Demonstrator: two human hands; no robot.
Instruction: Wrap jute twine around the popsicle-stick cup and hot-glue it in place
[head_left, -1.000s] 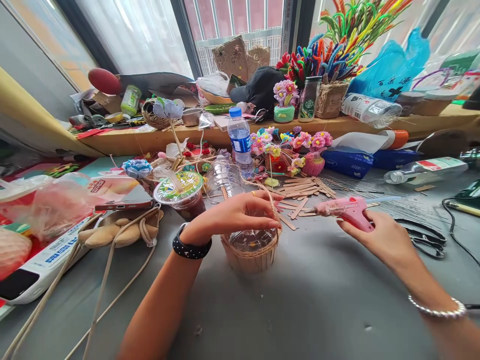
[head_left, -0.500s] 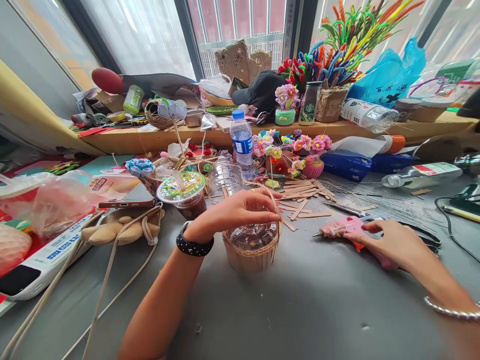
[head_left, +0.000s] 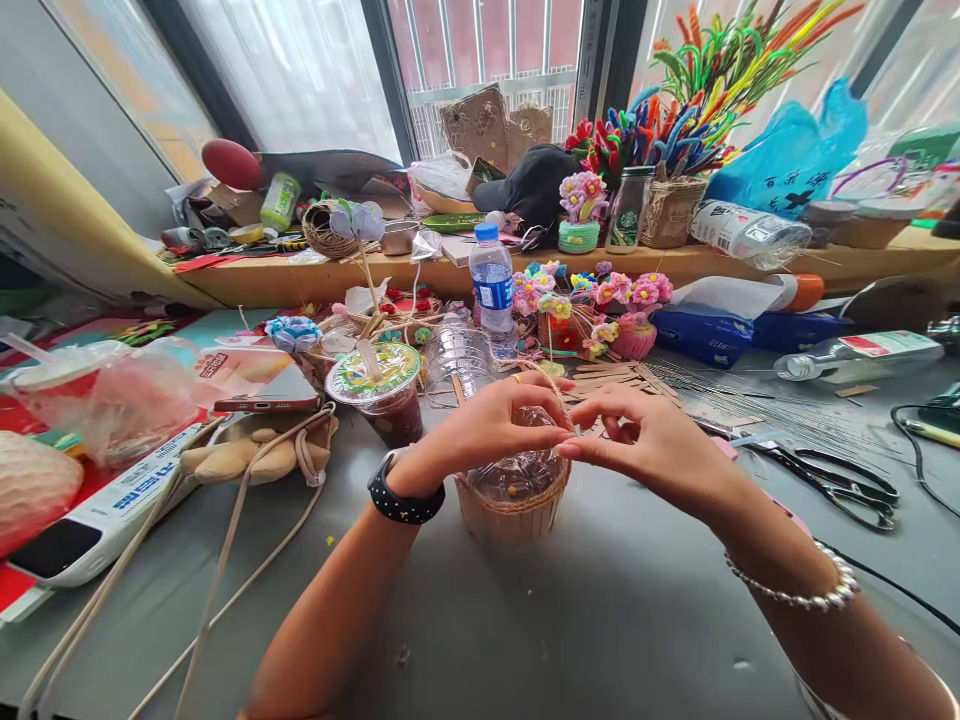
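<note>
A small round basket (head_left: 514, 510) with upright wooden slats, a twine rim and a clear plastic inside stands on the grey table. A twine handle (head_left: 551, 385) arches over it. My left hand (head_left: 502, 420) reaches over the basket from the left, its fingers pinched on the handle near the right side of the rim. My right hand (head_left: 652, 440) meets it there, thumb and fingertips closed at the same spot on the twine. A pink glue gun (head_left: 784, 510) lies mostly hidden behind my right wrist.
Wooden sticks (head_left: 637, 380) lie behind my right hand, with black scissors (head_left: 840, 480) to the right. A lidded drink cup (head_left: 379, 385), a blue-capped water bottle (head_left: 493, 285) and crocheted flowers (head_left: 622, 290) stand behind the basket. A phone (head_left: 266, 403) rests at left.
My right hand has let go of the pink glue gun and moved left to the basket's handle. My left hand stays on the handle. The view has shifted slightly.
</note>
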